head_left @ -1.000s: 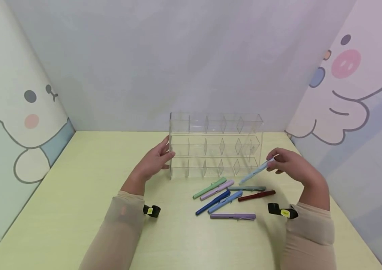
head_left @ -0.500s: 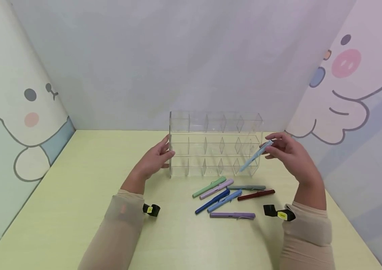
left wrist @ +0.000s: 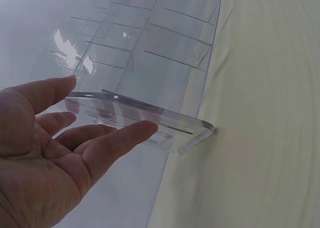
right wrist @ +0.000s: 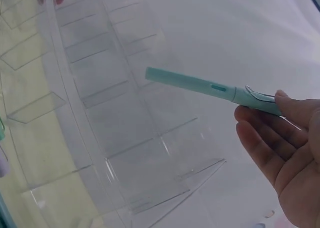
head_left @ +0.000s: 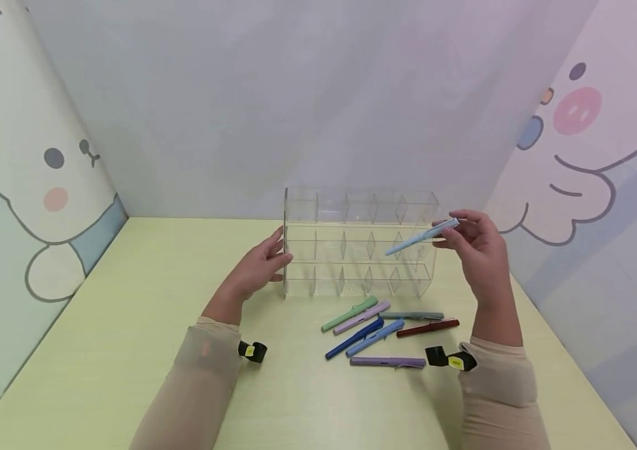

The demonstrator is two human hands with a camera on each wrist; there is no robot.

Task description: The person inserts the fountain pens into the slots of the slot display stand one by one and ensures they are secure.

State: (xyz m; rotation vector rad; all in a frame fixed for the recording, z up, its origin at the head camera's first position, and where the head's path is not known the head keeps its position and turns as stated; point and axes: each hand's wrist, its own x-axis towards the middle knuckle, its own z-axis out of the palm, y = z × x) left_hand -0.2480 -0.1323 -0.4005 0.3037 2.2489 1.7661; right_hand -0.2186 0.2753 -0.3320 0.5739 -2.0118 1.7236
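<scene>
A clear acrylic display rack (head_left: 357,244) with three tiers of small compartments stands at the back of the table. My left hand (head_left: 259,265) rests against its left side panel, with fingers extended and fingertips at the panel's face and edge; the left wrist view shows this side panel (left wrist: 135,112) close up. With thumb and fingers, my right hand (head_left: 478,250) pinches a pale blue pen (head_left: 416,239) by its clipped cap end. The pen (right wrist: 190,82) slants in front of the rack's middle tier, its free end pointing left. The rack's compartments hold nothing.
Several capped pens lie in front of the rack: green (head_left: 349,314), lilac (head_left: 361,317), dark blue (head_left: 354,338), light blue (head_left: 375,338), grey-green (head_left: 411,315), dark red (head_left: 427,327) and purple (head_left: 388,362). A wall (head_left: 295,94) rises behind the rack.
My right hand has lifted the pale blue pen from near the tabletop up to the middle tier, tilting it flatter. The left hand stays at the rack's side, and the other pens lie still.
</scene>
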